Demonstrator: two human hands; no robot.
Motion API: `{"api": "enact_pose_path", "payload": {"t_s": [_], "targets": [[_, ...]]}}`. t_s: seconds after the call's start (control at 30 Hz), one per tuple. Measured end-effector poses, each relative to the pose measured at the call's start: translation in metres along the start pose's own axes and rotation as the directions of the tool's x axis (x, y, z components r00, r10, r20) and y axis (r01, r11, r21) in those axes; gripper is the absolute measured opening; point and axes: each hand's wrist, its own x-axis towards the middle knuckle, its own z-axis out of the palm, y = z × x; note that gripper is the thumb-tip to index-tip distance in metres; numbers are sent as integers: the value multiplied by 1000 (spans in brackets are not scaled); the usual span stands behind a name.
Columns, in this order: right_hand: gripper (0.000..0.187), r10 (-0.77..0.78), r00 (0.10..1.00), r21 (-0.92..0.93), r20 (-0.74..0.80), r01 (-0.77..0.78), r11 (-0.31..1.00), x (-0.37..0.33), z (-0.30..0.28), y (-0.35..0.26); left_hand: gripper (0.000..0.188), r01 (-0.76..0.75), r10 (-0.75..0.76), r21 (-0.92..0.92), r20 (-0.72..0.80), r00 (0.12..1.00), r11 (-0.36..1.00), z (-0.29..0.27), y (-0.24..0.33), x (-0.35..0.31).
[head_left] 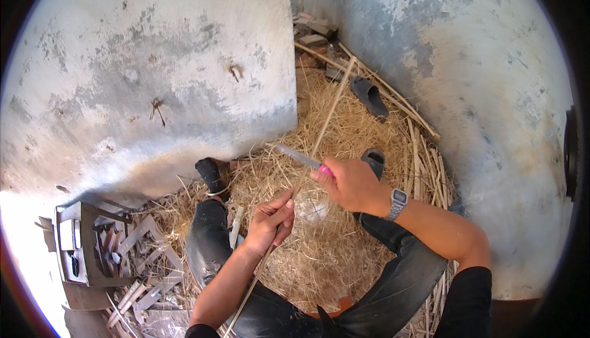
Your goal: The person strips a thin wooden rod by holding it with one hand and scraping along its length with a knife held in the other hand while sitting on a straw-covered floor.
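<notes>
My left hand (270, 222) is closed around a long, thin strip of wood or bamboo (334, 106). The strip slants from beside my left forearm up to the far right. My right hand (356, 185) grips a knife (297, 155) by its pink handle, and the blade points to the upper left across the strip's line. Whether the edge touches the strip, I cannot tell. Between my spread legs, pale curled shavings (307, 252) lie thick on the floor.
Two dark clogs (369, 96) lie among the shavings at the far right. Long sticks (393, 95) lean along the right wall (491, 123). A dark frame-like box (86, 276) and scrap pieces (150, 258) sit at left. Broken bricks (314, 40) fill the far corner beside a whitewashed wall (184, 49).
</notes>
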Motion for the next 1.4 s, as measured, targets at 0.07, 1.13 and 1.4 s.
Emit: {"api": "enact_pose_path", "payload": {"t_s": [0.07,1.13,1.4], "targets": [[41,-91,996,-55,23,92,994,-2,23,-10,44,-45,42,-33,-63,997,998,-4,0,-1],[56,399,831,-132,-386,-478,868,24,-61,151,48,224,-188,-179,195,963,958,-3,-9,-41],[36,200,864,144,-463,-150,978,20,-67,99,52,40,-38,-14,124,992,999,3,-13,-35]]}}
